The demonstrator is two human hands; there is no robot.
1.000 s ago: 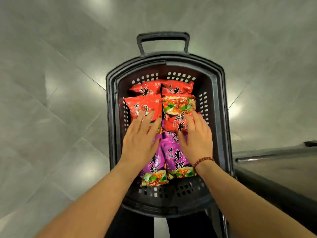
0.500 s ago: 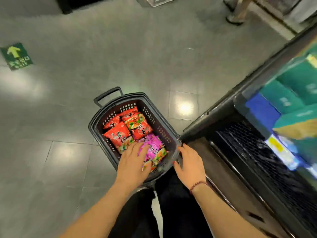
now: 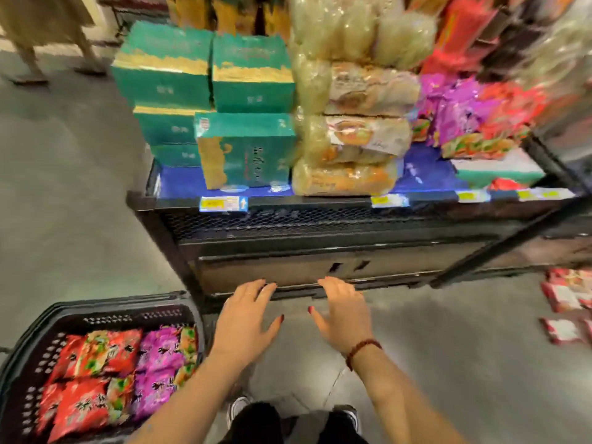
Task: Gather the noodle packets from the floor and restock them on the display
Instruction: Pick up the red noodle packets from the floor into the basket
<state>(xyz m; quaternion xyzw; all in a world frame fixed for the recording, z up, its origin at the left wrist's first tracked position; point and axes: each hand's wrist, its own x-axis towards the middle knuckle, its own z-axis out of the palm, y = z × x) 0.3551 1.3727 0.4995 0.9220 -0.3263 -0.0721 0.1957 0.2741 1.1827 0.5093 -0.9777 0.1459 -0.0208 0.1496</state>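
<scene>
Red & purple noodle pkts [image 3: 105, 379] packed in basket [image 3: 96, 304]; more red pkts [image 3: 565, 294] on floor [image 3: 448, 347], right.

Left hand [image 3: 245, 318] and right hand [image 3: 344, 315] outstretched, palms down, fingers spread, empty

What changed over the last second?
The left hand and right hand lifted off the packets in the basket and now hover open, empty, before the display. The view swung from basket to display. The basket stays loaded with red and purple packets.
</scene>
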